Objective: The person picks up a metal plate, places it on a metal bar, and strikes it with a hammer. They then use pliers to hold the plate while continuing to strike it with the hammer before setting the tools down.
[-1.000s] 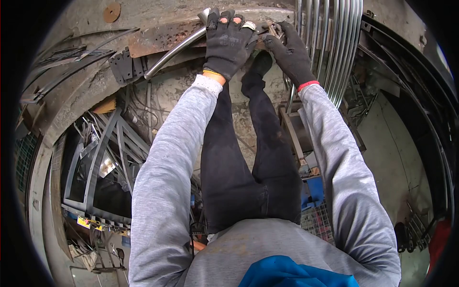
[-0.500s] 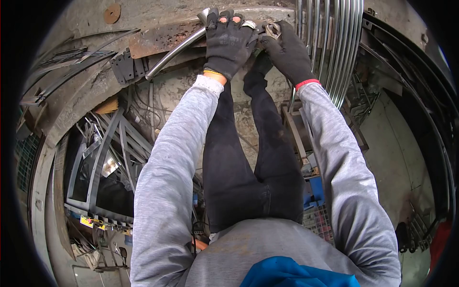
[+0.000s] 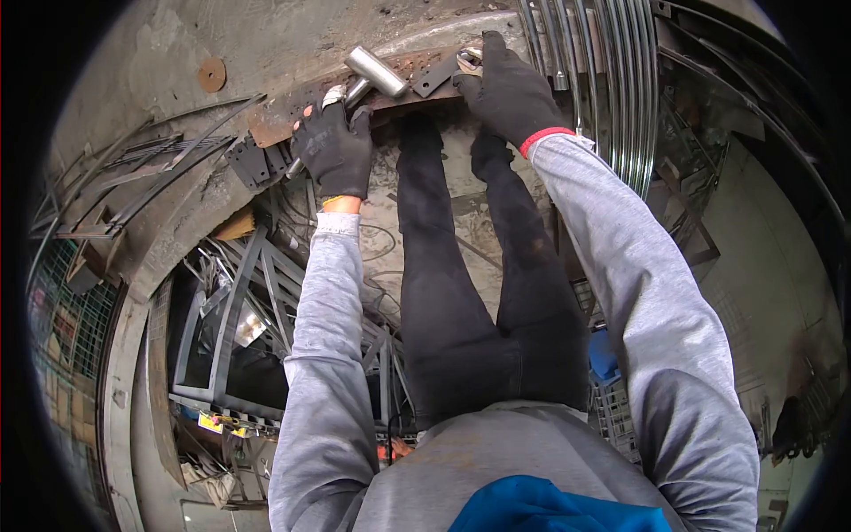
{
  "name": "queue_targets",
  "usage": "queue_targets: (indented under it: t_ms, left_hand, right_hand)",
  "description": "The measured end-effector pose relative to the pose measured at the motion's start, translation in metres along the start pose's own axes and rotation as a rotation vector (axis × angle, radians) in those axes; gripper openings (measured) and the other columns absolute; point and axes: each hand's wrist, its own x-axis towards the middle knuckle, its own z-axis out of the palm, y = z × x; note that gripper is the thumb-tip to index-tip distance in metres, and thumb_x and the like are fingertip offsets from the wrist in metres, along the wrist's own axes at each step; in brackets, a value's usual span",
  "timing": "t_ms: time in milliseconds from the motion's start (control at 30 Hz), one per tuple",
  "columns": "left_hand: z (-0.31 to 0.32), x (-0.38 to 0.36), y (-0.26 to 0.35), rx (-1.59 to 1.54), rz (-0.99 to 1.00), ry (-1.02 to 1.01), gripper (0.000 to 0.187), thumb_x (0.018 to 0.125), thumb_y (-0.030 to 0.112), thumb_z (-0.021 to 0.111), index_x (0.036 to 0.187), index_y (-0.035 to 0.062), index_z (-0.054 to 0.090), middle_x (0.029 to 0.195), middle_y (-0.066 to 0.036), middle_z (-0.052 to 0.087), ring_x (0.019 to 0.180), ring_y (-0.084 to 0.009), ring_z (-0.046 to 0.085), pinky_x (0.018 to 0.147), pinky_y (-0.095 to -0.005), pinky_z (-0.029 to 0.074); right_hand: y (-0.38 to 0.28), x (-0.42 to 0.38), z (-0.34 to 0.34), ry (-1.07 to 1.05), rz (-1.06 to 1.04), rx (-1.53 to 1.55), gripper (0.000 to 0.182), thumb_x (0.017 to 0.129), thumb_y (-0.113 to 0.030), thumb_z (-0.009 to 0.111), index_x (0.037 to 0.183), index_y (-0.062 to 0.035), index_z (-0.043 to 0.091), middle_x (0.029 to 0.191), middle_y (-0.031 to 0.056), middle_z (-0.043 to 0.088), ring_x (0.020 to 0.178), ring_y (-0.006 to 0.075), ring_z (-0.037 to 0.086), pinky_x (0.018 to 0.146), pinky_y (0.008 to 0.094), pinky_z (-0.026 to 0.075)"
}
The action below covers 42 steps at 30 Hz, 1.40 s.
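Note:
My left hand (image 3: 335, 152), in a dark glove with bare fingertips, is wrapped round the handle of a steel hammer (image 3: 376, 71). The hammer's cylindrical head lies just beyond my fingers, over a rusty plate (image 3: 275, 120). My right hand (image 3: 512, 93), gloved with a red cuff, pinches the right end of a small dark metal plate (image 3: 435, 76) near the rusty work edge. The small plate's right end is hidden by my fingers. Left of my left hand, a stack of dark drilled plates (image 3: 255, 161) rests on the ledge.
Long shiny metal tubes (image 3: 627, 89) lie side by side right of my right hand. A rusty disc (image 3: 212, 74) sits at the far left. Dark metal strips (image 3: 168, 168) lie on the left ledge. Welded grey frames (image 3: 232, 310) stand below them.
My left hand has moved left and down, and the hammer's head now shows in full. My right hand has shifted slightly left, and the small plate in it has come into view.

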Motion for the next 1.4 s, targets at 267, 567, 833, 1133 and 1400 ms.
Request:
queue_targets:
  t_ms: [267,567,833,1133,1400]
  left_hand:
    - [-0.045,0.030,0.014,-0.348,-0.188,-0.176,0.029,0.100,0.030,0.066,0.099,0.0020,0.069,0.087,-0.022,0.074,0.081,-0.0451,0.070,0.070,-0.0515,0.052]
    - [-0.116,0.033,0.095,-0.886,-0.079,-0.172,0.022,0.101,0.023,0.069,0.103,0.0017,0.067,0.085,-0.017,0.074,0.073,-0.0341,0.073,0.064,-0.0464,0.054]
    - [-0.061,0.030,0.094,-0.474,0.008,-0.288,0.027,0.101,0.028,0.067,0.104,0.0025,0.061,0.087,-0.026,0.069,0.081,-0.0494,0.068,0.069,-0.0560,0.052]
    - [-0.056,0.017,0.097,-0.623,0.117,-0.167,0.022,0.099,0.017,0.067,0.116,0.0039,0.064,0.083,-0.022,0.071,0.077,-0.0430,0.073,0.067,-0.0486,0.056]
    - [-0.068,0.013,0.099,-0.882,-0.027,-0.169,0.019,0.101,0.019,0.066,0.110,0.0034,0.061,0.086,-0.024,0.071,0.079,-0.0453,0.072,0.066,-0.0515,0.056]
  right_hand:
    - [0.003,-0.005,0.013,0.061,-0.026,-0.034,0.074,0.099,-0.050,0.070,0.144,0.0012,0.042,0.113,0.0279,0.070,0.099,0.0430,0.075,0.083,0.0512,0.060]
    - [-0.002,-0.002,0.005,-0.006,0.040,-0.050,0.071,0.098,-0.050,0.072,0.138,-0.0002,0.043,0.115,0.0251,0.071,0.103,0.0402,0.075,0.082,0.0483,0.061]
    - [0.000,0.001,0.002,-0.064,0.066,-0.023,0.070,0.098,-0.046,0.072,0.141,0.0006,0.043,0.120,0.0261,0.070,0.109,0.0404,0.074,0.089,0.0492,0.061]
    - [-0.001,0.000,-0.004,-0.109,0.072,0.001,0.069,0.098,-0.047,0.072,0.139,0.0015,0.043,0.120,0.0272,0.070,0.111,0.0415,0.073,0.090,0.0500,0.059]
    - [0.005,0.002,0.009,-0.026,0.039,-0.002,0.072,0.097,-0.044,0.073,0.141,0.0034,0.042,0.119,0.0290,0.070,0.109,0.0432,0.073,0.089,0.0509,0.059]
